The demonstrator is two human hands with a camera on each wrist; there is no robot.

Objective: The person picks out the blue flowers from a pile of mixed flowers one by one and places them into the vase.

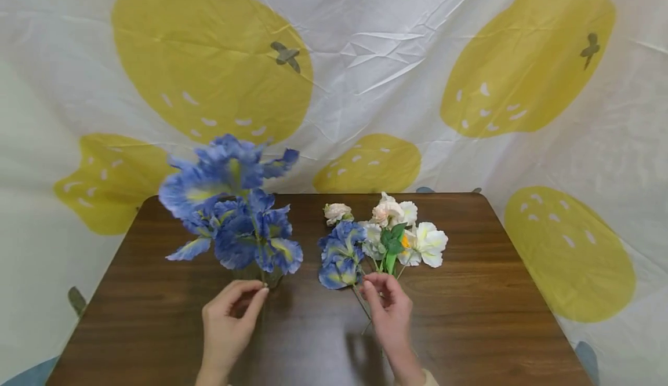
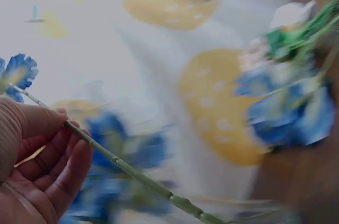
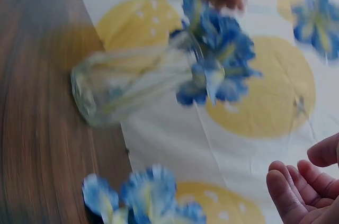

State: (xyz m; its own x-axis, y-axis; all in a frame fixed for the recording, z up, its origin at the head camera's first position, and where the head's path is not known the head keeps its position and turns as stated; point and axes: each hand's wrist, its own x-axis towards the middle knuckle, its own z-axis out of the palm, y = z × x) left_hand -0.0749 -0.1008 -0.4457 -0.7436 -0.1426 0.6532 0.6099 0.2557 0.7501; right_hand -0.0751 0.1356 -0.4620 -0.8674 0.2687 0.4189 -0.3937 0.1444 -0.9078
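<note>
My left hand (image 1: 232,316) pinches the thin green stem (image 2: 132,173) of a blue artificial iris (image 1: 219,174) between thumb and fingertips. The bloom stands high at the left, above other blue irises (image 3: 225,44) set in a clear glass vase (image 3: 132,83). In the head view the vase is mostly hidden behind petals and hand. My right hand (image 1: 388,310) hovers over the stems of the flowers lying at the right, fingers loosely bent; the right wrist view shows nothing between them. Beside it lies another blue iris (image 1: 341,255).
White irises (image 1: 430,244), pale pink blooms (image 1: 388,212) and green leaves (image 1: 394,238) lie together on the right half of the brown wooden table (image 1: 469,316). A white cloth (image 1: 376,55) printed with yellow lemons hangs behind the table's far edge.
</note>
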